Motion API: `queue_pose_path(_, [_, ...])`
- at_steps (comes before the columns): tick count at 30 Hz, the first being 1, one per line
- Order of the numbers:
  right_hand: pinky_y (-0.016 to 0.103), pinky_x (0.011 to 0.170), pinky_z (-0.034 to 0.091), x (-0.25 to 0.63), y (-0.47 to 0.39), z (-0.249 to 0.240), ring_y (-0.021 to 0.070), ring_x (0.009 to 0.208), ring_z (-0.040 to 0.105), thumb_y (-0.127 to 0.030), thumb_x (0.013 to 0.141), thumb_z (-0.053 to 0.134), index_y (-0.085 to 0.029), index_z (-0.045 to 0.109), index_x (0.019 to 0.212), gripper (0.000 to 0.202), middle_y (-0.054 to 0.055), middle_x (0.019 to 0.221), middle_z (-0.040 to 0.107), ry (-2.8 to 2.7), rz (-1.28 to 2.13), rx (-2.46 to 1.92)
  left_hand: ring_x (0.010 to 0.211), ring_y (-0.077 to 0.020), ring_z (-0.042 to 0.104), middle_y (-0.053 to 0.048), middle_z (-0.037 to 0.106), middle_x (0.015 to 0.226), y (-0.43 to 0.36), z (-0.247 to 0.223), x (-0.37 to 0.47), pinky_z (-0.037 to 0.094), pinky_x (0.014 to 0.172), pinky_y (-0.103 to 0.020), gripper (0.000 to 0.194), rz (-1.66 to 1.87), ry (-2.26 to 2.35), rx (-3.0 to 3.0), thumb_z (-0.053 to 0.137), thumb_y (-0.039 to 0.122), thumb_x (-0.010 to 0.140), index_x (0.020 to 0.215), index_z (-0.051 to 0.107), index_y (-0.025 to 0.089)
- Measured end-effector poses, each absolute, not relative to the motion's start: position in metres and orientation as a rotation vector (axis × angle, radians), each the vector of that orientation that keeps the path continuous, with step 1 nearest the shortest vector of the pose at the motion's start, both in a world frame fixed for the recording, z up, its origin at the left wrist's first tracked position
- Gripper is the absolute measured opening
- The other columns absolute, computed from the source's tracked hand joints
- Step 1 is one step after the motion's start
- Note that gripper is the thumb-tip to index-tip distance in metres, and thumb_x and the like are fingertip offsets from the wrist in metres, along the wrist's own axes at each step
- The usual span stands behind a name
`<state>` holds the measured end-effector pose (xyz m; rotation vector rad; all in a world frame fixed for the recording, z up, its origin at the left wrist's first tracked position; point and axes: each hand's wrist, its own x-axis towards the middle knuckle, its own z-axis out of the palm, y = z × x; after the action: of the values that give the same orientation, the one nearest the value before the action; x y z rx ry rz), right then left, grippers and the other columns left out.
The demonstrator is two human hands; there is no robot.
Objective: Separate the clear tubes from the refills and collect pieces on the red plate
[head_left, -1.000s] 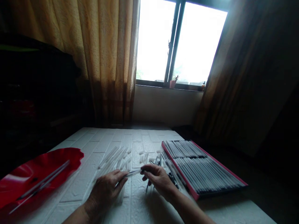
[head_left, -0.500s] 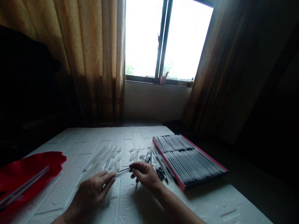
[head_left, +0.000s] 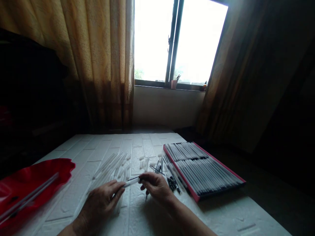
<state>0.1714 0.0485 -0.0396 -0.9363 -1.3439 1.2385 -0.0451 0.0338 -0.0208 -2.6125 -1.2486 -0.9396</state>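
My left hand [head_left: 102,200] pinches a clear pen barrel [head_left: 131,183] between thumb and fingertips. Across from it, my right hand [head_left: 157,186] is closed on a thin dark pen refill [head_left: 133,179], which lies just above the barrel with its free end pointing left. A thin tip of something pokes out below my right fingers; what it belongs to is hidden. Clear tubes [head_left: 112,164] lie loose beyond my left hand. Small black pen parts [head_left: 173,185] are heaped right of my right hand, with dark refills [head_left: 158,168] behind.
A red-edged box [head_left: 197,200] filled with rows of pens stands on the right of the white table [head_left: 137,223]. At the left is a red tray [head_left: 61,168] with long tubes in it. Small clear pieces [head_left: 145,160] lie mid-table. A cup [head_left: 174,84] stands on the windowsill.
The whole view has shifted slightly, so things sit a little further right. The refill and barrel ends have parted a little; both hands keep their grip.
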Motion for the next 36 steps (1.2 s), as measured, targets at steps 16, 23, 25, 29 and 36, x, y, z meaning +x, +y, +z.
queue_pose_path(16, [0.022,0.056,0.04,0.187,0.037,-0.029,0.0131,0.054,0.057,-0.035,0.093,0.036,-0.02,0.062,0.069,0.038,0.003,0.061,0.065,-2.034,0.328,-1.108,0.064,-0.0149,0.069,0.0,0.07,0.073,0.026,-0.017,-0.036,0.052,0.057,-0.02,0.025,-0.942,-1.159,-2.617,0.045,0.031,0.091,0.094,0.069,0.024])
queue_pose_path(23, [0.022,0.055,0.04,0.186,0.034,-0.027,0.0134,0.052,0.057,-0.043,0.093,0.034,-0.02,0.062,0.067,0.044,0.001,0.055,0.061,-1.947,0.523,-1.166,0.065,-0.016,0.07,-0.003,0.072,0.075,0.027,-0.018,-0.036,0.054,0.059,-0.021,0.029,-0.984,-1.132,-2.59,0.043,0.033,0.092,0.093,0.07,0.022])
queue_pose_path(25, [0.022,0.054,0.041,0.184,0.033,-0.026,0.0127,0.054,0.057,-0.039,0.089,0.043,-0.021,0.063,0.088,0.027,0.002,0.067,0.065,-1.869,0.602,-1.102,0.064,-0.0154,0.07,-0.002,0.072,0.074,0.028,-0.018,-0.037,0.054,0.058,-0.02,0.028,-1.01,-1.155,-2.598,0.044,0.032,0.092,0.093,0.07,0.022])
queue_pose_path(29, [0.02,0.05,0.04,0.183,0.031,-0.024,0.0113,0.054,0.054,-0.027,0.082,0.054,-0.021,0.061,0.087,0.011,0.0,0.07,0.063,-1.795,0.622,-1.038,0.067,-0.0153,0.07,-0.002,0.073,0.077,0.029,-0.017,-0.04,0.054,0.061,-0.02,0.026,-1.033,-1.195,-2.602,0.046,0.032,0.09,0.092,0.07,0.023])
queue_pose_path(36, [0.022,0.053,0.037,0.185,0.028,-0.018,0.0116,0.051,0.052,-0.032,0.087,0.044,-0.02,0.057,0.063,0.03,0.0,0.055,0.058,-1.91,0.495,-1.1,0.064,-0.0156,0.069,-0.002,0.071,0.073,0.026,-0.016,-0.037,0.052,0.057,-0.02,0.024,-0.973,-1.15,-2.629,0.047,0.029,0.09,0.094,0.069,0.022])
